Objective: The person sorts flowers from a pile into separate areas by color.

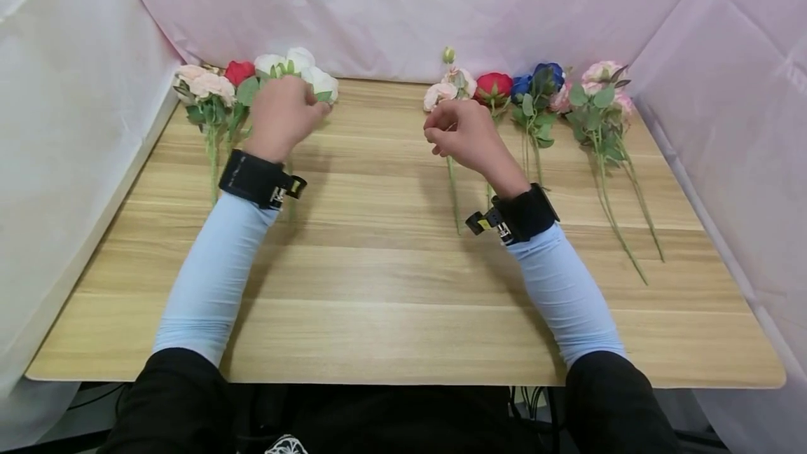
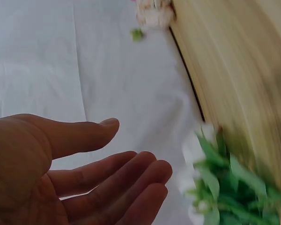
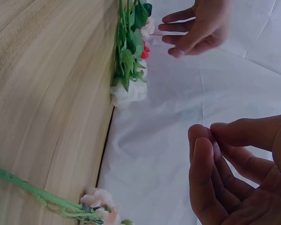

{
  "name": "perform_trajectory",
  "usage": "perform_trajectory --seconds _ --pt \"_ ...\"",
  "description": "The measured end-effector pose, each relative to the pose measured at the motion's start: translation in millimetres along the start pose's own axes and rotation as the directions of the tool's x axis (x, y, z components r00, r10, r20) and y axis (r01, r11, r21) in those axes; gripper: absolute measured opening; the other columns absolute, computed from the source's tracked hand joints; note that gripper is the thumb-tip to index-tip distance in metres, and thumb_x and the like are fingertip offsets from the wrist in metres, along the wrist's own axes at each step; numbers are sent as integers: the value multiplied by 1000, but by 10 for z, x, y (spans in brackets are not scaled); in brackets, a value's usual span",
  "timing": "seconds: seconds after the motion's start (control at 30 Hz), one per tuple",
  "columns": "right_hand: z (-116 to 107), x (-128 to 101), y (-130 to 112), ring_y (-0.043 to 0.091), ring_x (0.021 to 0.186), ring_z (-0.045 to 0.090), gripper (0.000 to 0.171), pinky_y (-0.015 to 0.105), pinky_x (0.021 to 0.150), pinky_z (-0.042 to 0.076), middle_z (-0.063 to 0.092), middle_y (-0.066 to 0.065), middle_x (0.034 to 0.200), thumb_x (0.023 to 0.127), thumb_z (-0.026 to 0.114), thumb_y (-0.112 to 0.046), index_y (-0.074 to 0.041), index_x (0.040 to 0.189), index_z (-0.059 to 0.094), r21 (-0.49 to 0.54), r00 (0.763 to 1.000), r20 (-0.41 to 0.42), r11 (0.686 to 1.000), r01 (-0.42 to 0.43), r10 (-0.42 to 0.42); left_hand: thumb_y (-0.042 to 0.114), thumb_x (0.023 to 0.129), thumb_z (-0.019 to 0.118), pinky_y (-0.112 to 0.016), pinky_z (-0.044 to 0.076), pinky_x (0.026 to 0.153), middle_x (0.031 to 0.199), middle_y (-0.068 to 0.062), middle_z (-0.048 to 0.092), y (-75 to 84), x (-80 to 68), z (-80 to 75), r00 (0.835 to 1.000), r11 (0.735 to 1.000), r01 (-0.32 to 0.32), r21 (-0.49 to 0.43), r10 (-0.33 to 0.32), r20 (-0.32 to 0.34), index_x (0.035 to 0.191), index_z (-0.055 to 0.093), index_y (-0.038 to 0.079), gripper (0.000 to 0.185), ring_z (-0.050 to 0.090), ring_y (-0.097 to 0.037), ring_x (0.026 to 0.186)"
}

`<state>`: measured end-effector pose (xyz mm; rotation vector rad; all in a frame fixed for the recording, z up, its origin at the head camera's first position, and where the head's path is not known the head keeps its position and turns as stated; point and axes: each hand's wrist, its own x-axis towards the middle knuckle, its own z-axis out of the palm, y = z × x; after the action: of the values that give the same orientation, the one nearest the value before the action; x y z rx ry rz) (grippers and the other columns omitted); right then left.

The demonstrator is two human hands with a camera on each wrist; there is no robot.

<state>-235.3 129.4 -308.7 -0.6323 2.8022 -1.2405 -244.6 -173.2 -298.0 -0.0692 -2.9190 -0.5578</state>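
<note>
My left hand [image 1: 280, 118] hovers over the left group of flowers, thumb apart from its slightly bent fingers, and holds nothing. Just beneath it in the head view is a bunch of white flowers [image 1: 301, 63]; its green leaves [image 2: 234, 183] show beside the fingers in the left wrist view. My right hand [image 1: 469, 135] is raised above the right group, in front of pale pink flowers [image 1: 441, 94] on a green stem [image 1: 453, 195]. Its fingers curl loosely, the thumb tip [image 3: 220, 131] meeting the index finger, with nothing between them. A red flower [image 1: 494, 87] lies just behind it.
Light pink flowers [image 1: 211, 86] and another red flower [image 1: 239, 72] lie at the back left. Blue flowers [image 1: 547, 77] and pink flowers [image 1: 602, 76] with long stems lie at the right. White cloth [image 1: 403, 12] walls in the wooden table [image 1: 378, 300] at the back and sides.
</note>
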Motion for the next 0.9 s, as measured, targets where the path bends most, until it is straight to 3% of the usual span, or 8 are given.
perform_trajectory --seconds 0.1,0.2,0.27,0.37,0.5,0.6,0.73,0.9 --pt "4 0 -5 25 76 73 13 29 67 56 76 11 92 99 65 -15 -8 106 73 5 1000 8 1000 -1 1 39 99 65 -30 25 47 49 5 29 -296 78 -130 996 996 92 2 -92 -12 51 44 13 59 31 -15 50" --pt "11 2 -1 27 77 73 15 30 69 56 75 11 93 99 64 -15 -6 107 73 8 1000 13 1000 1 -1 39 97 65 -37 35 57 61 -10 58 -612 121 -264 976 976 217 -3 -217 -21 62 64 5 49 56 -31 69" --pt "16 7 -2 26 77 73 15 29 69 57 75 12 93 100 64 -15 -6 108 73 7 1000 17 1000 6 -6 36 95 65 -45 42 66 85 -20 69 -821 114 -341 954 955 297 0 -297 -45 76 67 0 41 63 -41 94" --pt "16 14 1 27 78 74 14 29 70 58 76 12 94 100 64 -15 -7 107 72 3 1000 23 1000 9 -9 33 92 62 -52 44 68 108 -29 63 -1079 79 -432 908 909 416 26 -414 -65 89 60 -6 39 60 -51 115" --pt "10 31 11 30 78 74 15 28 69 58 75 14 95 100 64 -14 -5 108 73 -1 1000 28 1000 14 -14 39 92 67 -45 42 57 91 -21 65 -1339 32 -528 844 844 532 70 -536 38 94 57 -3 43 65 -44 95" --pt "13 45 20 29 78 73 16 28 68 58 75 13 94 100 64 -14 -5 109 73 -4 999 31 1000 19 -19 41 94 70 -39 44 59 61 -1 65 -1487 -1 -553 818 837 542 75 -546 183 103 61 -5 48 66 -23 66" --pt "32 42 38 29 79 74 15 28 69 58 75 12 94 100 64 -15 -7 108 73 -5 999 41 1000 5 -5 33 96 70 -45 54 74 54 3 68 -1615 -28 -488 820 865 501 11 -479 312 129 53 -14 61 68 -12 51" --pt "62 33 48 32 82 73 15 28 70 58 75 12 95 100 63 -15 -7 108 73 4 999 40 1000 -3 3 26 91 73 -62 48 99 63 -11 69 -1689 -42 -390 839 878 478 11 -461 288 129 50 -20 64 71 -39 82"
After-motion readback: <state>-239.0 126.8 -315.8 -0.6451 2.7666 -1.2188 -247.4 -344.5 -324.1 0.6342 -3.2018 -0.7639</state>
